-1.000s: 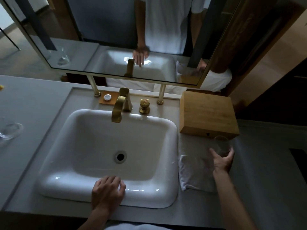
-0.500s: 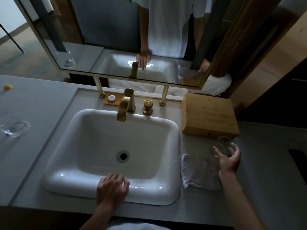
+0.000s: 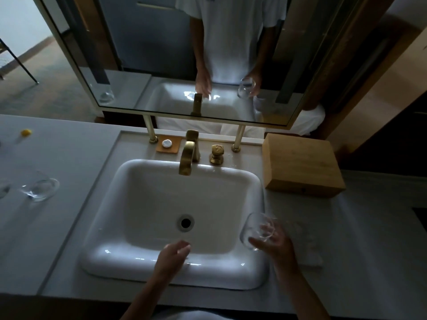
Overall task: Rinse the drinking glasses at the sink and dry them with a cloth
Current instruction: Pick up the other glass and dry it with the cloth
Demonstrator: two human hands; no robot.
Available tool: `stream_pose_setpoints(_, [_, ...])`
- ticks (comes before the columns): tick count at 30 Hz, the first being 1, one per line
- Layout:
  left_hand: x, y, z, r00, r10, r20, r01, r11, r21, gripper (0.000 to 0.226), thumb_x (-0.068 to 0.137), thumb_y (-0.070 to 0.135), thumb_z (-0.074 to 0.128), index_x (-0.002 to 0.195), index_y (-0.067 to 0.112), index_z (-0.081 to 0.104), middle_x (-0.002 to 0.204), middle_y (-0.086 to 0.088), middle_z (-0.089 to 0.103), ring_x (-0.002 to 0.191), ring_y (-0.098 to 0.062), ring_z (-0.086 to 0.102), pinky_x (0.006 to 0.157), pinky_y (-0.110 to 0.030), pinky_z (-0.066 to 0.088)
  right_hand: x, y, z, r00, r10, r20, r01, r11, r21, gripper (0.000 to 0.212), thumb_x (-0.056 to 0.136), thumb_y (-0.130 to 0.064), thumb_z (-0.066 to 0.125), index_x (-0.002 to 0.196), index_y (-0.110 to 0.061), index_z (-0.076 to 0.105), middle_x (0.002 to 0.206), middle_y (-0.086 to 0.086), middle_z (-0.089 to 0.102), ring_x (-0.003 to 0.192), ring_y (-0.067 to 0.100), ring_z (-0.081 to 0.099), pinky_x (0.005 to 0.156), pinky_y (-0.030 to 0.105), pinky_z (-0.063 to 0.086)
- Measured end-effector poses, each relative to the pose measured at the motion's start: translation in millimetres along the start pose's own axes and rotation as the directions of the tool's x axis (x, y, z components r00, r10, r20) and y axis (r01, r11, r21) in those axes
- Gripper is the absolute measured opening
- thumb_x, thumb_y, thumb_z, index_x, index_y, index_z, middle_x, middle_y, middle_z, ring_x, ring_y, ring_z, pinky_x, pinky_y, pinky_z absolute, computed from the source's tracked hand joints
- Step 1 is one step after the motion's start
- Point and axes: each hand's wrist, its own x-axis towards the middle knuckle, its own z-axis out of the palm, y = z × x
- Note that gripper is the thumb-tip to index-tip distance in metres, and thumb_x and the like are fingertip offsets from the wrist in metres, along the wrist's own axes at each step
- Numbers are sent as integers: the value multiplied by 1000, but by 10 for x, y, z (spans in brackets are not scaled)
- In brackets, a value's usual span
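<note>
— So, head view: what at the basin?
— White sink (image 3: 240,276) set into a pale counter (image 3: 69,158), bowl bare of objects, dark drain (image 3: 185,222) at the middle. Brass faucet (image 3: 188,155) arching over the back rim, brass knob (image 3: 216,154) just to its right.

— And the hands?
— Right hand (image 3: 276,247) wrapped around a clear drinking glass (image 3: 254,229), fingers curled behind it. Glass tilted on its side, mouth turned toward the bowl, held up over the sink's right rim. No liquid visible inside. Left hand (image 3: 173,256) above the near rim, fingers loosely spread, gripping nothing.

— Cloth anywhere?
— White cloth (image 3: 307,243) lying on the counter just right of the sink, partly behind the right hand and rather blurred.

— Other containers?
— Second glass (image 3: 40,188) on the counter well left of the sink, apparently empty. Edge of another clear piece (image 3: 3,189) at the far left border, too cropped to tell what. Wooden box (image 3: 300,167) at the back right, closed, contents hidden. Small brown tray (image 3: 167,147) behind the sink, left of the faucet, with a round pale item (image 3: 166,143) on it.

— Anything else?
— Small yellow thing (image 3: 26,132) far left on the counter, too small to identify. Mirror (image 3: 161,54) on brass posts behind the sink, reflecting a white shirt, both hands, the held glass and the left glass
</note>
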Motion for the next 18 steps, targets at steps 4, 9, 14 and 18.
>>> stream_pose_setpoints(4, [-171, 316, -263, 987, 105, 125, -54, 933, -356, 47, 67, 56, 68, 99, 22, 73, 103, 1, 77, 101, -18, 69, 83, -28, 51, -141, -88, 436, 972, 66, 226, -44, 994, -103, 85, 37, -37, 92, 116, -25, 61, 111, 9, 66, 98, 21, 66, 67, 20, 55])
stream_pose_setpoints(9, [-256, 478, -540, 926, 209, 314, -12, 849, -529, 68, 72, 40, 76, 134, 19, 57, 131, 2, 68, 120, -19, 65, 98, -41, 52, -312, -250, 938, 876, 217, 430, -208, 976, -68, 71, 56, -35, 93, 120, -28, 62, 116, 12, 68, 104, 28, 70, 83, 43, 59])
stream_pose_setpoints(14, [-170, 295, -702, 908, 231, 349, -6, 841, -541, 67, 83, 16, 77, 144, 15, 48, 141, -14, 58, 128, -36, 58, 105, -58, 45, -467, -462, 1291, 830, 262, 492, -276, 960, -46, 51, 76, -51, 76, 117, -24, 64, 111, 4, 72, 106, 21, 69, 89, 50, 57])
stream_pose_setpoints(18, [-123, 178, -745, 930, 200, 310, 39, 782, -621, 77, 67, 23, 91, 134, 14, 55, 131, -16, 64, 119, -39, 63, 96, -52, 52, -507, -435, 1365, 800, 303, 518, -377, 925, 42, 30, 95, -35, 60, 113, -14, 69, 113, 14, 69, 107, 29, 66, 92, 55, 54])
